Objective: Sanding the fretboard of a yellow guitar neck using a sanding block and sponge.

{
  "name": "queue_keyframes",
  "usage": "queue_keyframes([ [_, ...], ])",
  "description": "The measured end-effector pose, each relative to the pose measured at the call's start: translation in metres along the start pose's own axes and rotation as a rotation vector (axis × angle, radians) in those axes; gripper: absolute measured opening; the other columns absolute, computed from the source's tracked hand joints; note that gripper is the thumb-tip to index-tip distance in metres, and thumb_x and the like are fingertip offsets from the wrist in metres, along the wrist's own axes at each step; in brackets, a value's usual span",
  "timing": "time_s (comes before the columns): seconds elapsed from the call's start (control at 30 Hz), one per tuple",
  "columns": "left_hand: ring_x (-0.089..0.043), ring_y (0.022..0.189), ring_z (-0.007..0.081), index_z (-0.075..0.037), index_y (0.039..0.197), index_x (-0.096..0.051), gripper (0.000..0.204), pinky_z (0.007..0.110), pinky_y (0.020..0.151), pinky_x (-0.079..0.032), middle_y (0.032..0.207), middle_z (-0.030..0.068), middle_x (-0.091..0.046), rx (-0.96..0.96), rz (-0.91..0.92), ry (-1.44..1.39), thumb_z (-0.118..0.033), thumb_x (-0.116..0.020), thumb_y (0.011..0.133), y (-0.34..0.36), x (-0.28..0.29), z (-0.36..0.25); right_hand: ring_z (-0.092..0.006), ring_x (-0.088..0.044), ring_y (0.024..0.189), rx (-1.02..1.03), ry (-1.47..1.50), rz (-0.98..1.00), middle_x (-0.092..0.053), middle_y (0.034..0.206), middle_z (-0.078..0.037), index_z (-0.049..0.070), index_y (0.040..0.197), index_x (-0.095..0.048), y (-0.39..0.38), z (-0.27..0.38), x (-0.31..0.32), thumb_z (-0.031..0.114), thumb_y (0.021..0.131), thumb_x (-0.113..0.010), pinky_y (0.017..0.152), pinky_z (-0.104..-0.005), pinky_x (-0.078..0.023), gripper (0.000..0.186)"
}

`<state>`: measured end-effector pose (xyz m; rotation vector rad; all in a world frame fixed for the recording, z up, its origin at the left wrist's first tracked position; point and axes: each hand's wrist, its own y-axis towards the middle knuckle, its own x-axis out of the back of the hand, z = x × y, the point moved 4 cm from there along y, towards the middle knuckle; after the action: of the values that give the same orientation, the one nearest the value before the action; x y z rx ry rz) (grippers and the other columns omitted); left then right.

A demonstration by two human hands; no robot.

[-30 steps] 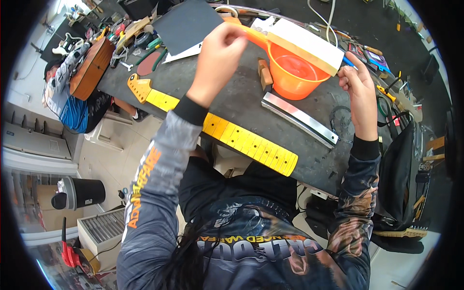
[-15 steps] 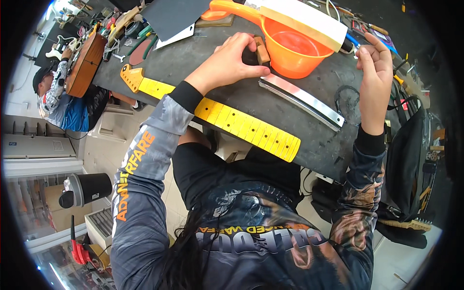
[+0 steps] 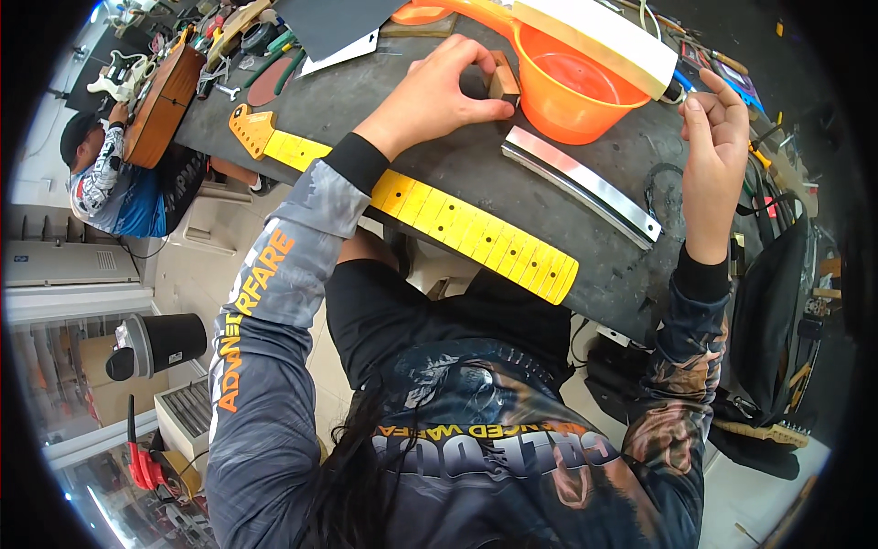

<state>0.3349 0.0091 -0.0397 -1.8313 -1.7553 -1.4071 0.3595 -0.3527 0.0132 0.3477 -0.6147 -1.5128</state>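
My left hand (image 3: 439,96) is curled round a small brown wooden block (image 3: 503,80), fingers at its far end and thumb at its near end. Just right of the block stands an orange plastic dipper (image 3: 558,114) with a long handle. My right hand (image 3: 715,151) is raised over the bench's right side, thumb and fingertips close together and one finger stretched up; anything between them is too small to make out. Between my hands lies a straight metal-faced bar (image 3: 585,183). A yellow guitar neck (image 3: 476,233) with dark dots lies along the near bench edge, partly behind my left forearm.
A pale long block (image 3: 604,46) rests across the dipper's rim. Dark and white sheets (image 3: 338,27) lie at the back left, beside pliers and other tools. A black bag (image 3: 777,293) stands at the right. Far left, another person (image 3: 114,174) handles a brown guitar body (image 3: 165,110).
The bench and everything on it have shifted slightly right in the picture. My left hand and the block have moved a little right and away from me. The right hand has barely moved.
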Motion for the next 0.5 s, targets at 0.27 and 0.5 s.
queue_keyframes([
  [0.27,-0.07,0.139,0.0253,-0.003,0.137,-0.071,0.054,0.041,0.126,-0.055,0.142,0.0101,-0.069,0.01,-0.243,-0.063,-0.016,-0.1,0.094,-0.081,0.085,-0.05,-0.0097,-0.067,0.103,0.071,-0.036,-0.034,-0.073,0.116,-0.003,-0.002,0.154,-0.066,-0.011,0.029,0.001,0.004,0.122,-0.067,0.092,-0.0255,-0.053,0.033],
  [0.5,-0.068,0.144,0.0411,-0.007,0.137,-0.073,0.069,0.053,0.122,-0.056,0.154,0.0216,-0.065,-0.014,-0.184,-0.041,-0.023,-0.103,0.077,-0.218,0.101,-0.124,-0.0158,-0.071,0.115,-0.424,0.477,0.671,-0.072,0.129,-0.008,0.002,0.136,-0.067,-0.173,0.127,-0.087,0.011,0.121,-0.07,0.102,-0.0323,-0.058,0.018],
])
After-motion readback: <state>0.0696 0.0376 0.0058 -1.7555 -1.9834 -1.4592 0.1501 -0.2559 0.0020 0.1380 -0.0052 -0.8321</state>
